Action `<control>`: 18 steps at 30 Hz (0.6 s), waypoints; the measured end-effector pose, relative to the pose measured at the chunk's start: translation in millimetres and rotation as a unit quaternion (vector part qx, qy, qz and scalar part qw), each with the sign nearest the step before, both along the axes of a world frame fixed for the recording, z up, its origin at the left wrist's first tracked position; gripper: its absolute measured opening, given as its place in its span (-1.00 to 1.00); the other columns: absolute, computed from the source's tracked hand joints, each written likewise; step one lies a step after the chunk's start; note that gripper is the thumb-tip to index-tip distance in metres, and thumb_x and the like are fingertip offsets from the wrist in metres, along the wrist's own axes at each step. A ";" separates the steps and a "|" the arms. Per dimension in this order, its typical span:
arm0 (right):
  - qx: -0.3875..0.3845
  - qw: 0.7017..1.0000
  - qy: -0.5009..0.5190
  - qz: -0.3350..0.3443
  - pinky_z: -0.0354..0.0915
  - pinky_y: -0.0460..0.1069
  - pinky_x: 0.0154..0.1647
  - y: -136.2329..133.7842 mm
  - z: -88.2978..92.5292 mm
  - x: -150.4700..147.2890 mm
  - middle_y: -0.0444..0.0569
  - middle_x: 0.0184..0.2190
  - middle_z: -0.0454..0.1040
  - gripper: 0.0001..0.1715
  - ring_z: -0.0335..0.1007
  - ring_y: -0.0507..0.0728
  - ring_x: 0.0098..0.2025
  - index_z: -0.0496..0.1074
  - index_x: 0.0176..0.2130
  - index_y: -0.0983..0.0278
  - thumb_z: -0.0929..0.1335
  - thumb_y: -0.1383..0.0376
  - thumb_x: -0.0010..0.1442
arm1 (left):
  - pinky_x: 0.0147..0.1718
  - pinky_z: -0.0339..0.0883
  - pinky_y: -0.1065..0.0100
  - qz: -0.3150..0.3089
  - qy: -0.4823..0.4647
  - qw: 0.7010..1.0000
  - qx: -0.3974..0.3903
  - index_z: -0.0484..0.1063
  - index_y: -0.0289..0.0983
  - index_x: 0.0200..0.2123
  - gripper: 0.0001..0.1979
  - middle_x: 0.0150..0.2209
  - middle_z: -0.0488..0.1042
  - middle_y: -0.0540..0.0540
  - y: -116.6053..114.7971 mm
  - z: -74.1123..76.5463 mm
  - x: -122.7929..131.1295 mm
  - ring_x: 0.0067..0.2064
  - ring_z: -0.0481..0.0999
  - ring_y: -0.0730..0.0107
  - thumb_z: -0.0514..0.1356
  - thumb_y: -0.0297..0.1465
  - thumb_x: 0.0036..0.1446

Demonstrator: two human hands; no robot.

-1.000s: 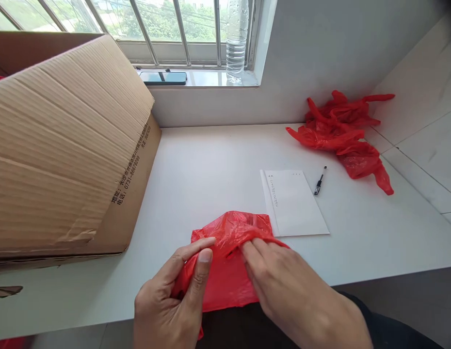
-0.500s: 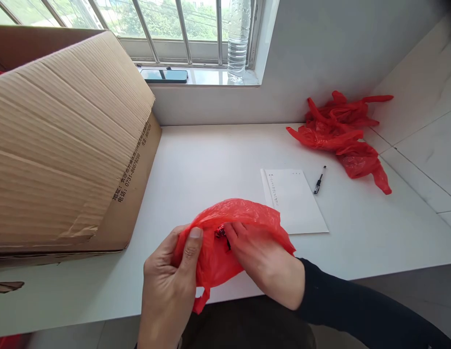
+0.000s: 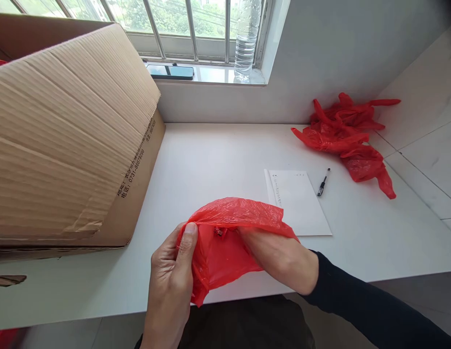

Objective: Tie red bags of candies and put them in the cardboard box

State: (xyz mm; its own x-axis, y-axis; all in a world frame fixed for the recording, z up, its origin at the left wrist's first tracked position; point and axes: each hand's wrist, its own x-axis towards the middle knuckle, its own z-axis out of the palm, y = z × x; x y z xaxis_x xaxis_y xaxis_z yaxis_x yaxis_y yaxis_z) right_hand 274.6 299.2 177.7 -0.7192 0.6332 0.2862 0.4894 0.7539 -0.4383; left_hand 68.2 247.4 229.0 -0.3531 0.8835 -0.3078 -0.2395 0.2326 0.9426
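My left hand (image 3: 174, 271) pinches the left rim of a red plastic bag (image 3: 225, 261), thumb on the near side, and the bag's mouth gapes towards me. Through that mouth reaches my right hand (image 3: 272, 247); its fingers are hidden behind the red film, so I cannot see what they hold, if anything. A small dark, patterned thing (image 3: 218, 231) shows inside the bag, left of my right hand, too small to name.
A large open cardboard box (image 3: 72, 145) stands at the left. Paper sheets (image 3: 301, 208) and a black pen (image 3: 323, 183) lie to the right, with crumpled red bags (image 3: 349, 131) behind. On the window sill are a phone (image 3: 170, 72) and a water bottle (image 3: 245, 48).
My right hand has gone deeper into the bag and its fingers have passed out of sight. The bag's mouth is wider. The whole view has shifted slightly.
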 end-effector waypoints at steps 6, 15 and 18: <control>0.022 0.998 -0.063 -0.020 0.50 0.11 0.24 9.7 27.4 5.3 -0.09 0.15 0.57 -0.46 0.51 0.19 0.20 0.37 0.28 0.11 0.15 0.47 0.47 | -0.53 0.23 0.52 0.008 0.011 1.000 0.013 0.55 -0.17 -0.27 -0.73 -0.48 0.27 0.06 4.8 3.7 7.7 -0.45 0.19 0.45 0.33 -0.09 0.21; 0.182 0.978 -0.094 -0.034 0.63 0.10 -0.18 -2.3 45.1 -6.9 -0.01 -0.22 0.65 -0.53 0.63 0.21 -0.18 0.52 0.04 0.24 0.14 0.51 0.43 | -0.53 0.23 0.53 0.027 -0.001 1.000 0.007 0.49 -0.22 -0.38 -0.70 -0.45 0.33 0.04 8.6 10.5 14.4 -0.44 0.22 0.46 0.34 -0.11 0.19; 0.084 0.990 -0.083 -0.082 0.61 0.13 -0.17 -5.0 49.5 -21.3 0.03 -0.19 0.65 -0.57 0.63 0.24 -0.16 0.52 -0.04 0.21 0.18 0.54 0.36 | -0.52 0.20 0.53 0.016 0.001 1.000 0.007 0.37 -0.22 -0.45 -0.70 -0.49 0.20 0.06 6.7 7.6 14.3 -0.45 0.15 0.47 0.34 -0.19 0.19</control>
State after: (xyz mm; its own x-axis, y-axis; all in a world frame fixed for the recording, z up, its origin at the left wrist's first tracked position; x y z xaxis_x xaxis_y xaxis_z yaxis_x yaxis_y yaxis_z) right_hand 253.3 294.2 227.1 -0.6569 0.6988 0.2829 0.6660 0.7138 -0.2165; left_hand 82.5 254.1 236.6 -0.3827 0.8756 -0.2948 -0.2441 0.2119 0.9463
